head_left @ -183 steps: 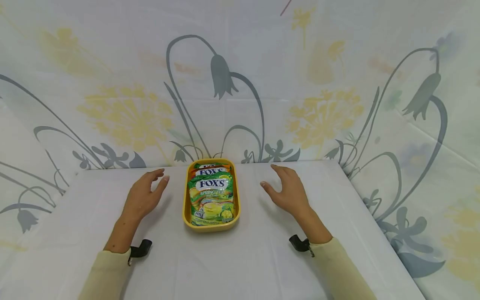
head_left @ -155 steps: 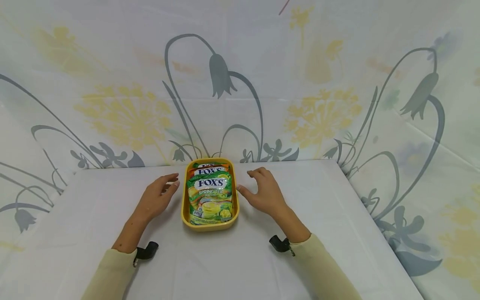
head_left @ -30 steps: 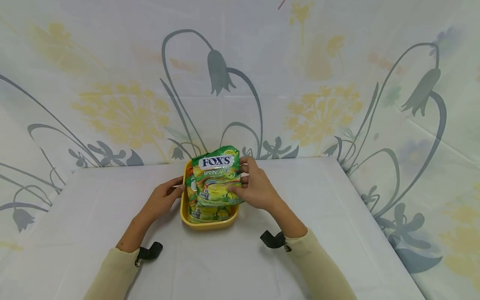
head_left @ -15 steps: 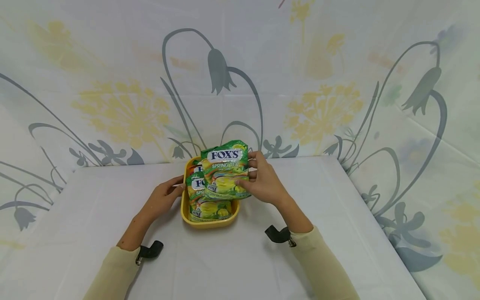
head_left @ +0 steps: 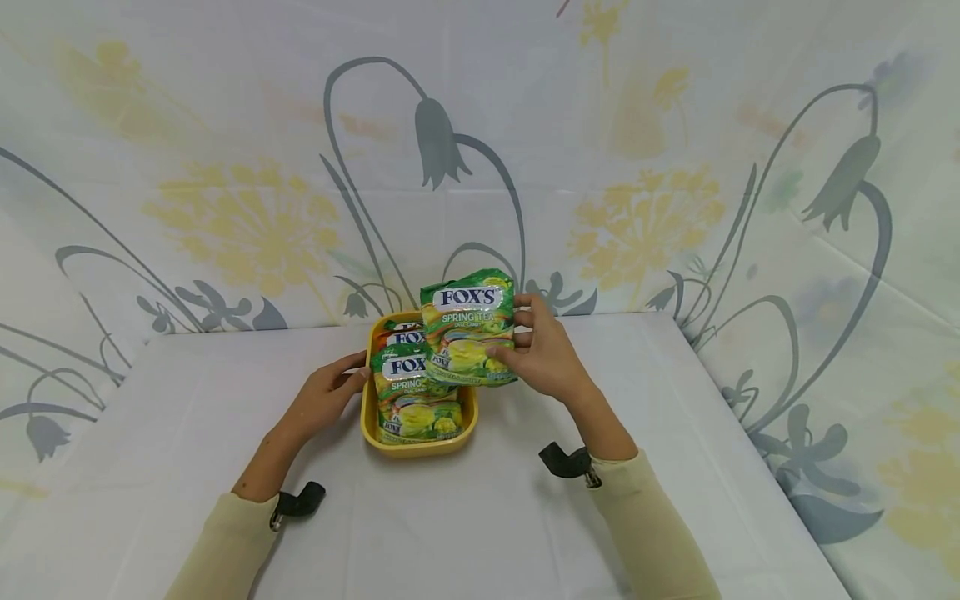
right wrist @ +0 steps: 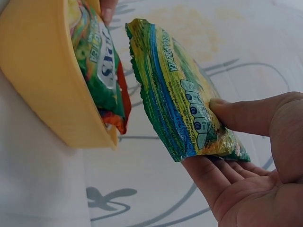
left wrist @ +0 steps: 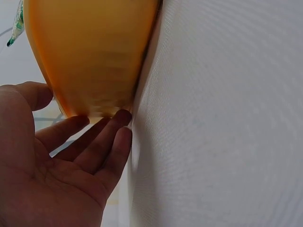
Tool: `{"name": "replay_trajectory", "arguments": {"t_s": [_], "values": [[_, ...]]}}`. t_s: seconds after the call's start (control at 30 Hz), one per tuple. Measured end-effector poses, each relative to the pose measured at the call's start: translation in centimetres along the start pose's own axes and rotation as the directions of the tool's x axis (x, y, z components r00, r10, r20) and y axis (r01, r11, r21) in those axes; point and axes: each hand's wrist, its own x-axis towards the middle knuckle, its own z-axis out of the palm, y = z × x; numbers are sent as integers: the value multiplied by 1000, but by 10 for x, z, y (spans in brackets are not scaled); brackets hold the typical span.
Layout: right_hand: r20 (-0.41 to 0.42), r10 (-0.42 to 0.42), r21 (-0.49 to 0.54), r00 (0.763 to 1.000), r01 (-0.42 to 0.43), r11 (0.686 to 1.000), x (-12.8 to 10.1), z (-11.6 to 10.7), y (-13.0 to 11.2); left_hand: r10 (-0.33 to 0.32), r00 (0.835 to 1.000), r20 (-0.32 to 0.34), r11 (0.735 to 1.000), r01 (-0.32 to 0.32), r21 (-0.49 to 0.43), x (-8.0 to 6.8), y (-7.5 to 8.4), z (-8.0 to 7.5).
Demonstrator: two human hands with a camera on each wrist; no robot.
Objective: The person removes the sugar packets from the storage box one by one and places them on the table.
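Note:
My right hand [head_left: 551, 358] grips a green Fox's Spring Tea candy bag [head_left: 471, 333] by its right edge, thumb on the printed front and fingers behind. The bag is raised and tilted above the right part of a yellow tray [head_left: 420, 451]. More candy bags [head_left: 416, 412] lie in the tray: a green one in front, others partly hidden behind it. In the right wrist view a gap separates the held bag [right wrist: 182, 94] from the tray. My left hand [head_left: 322, 404] touches the tray's left side, its fingers [left wrist: 102, 146] loosely extended against the outer wall.
A white cloth [head_left: 465, 533] covers the table under the tray. Behind it and at both sides hangs a flower-printed curtain [head_left: 300, 125]. A black wrist device [head_left: 300, 500] sits at each sleeve cuff.
From reaching beside the tray, my right hand has taken hold of the front candy bag. It has lifted the bag up and to the right. My left hand has come to the tray's side.

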Motion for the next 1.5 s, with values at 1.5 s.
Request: {"name": "replay_trajectory", "arguments": {"t_s": [1.5], "values": [[-142,97,58,985,-90,994,6,-51,26,18,1000,1,1000,-18,11,1,-4,-1]]}}
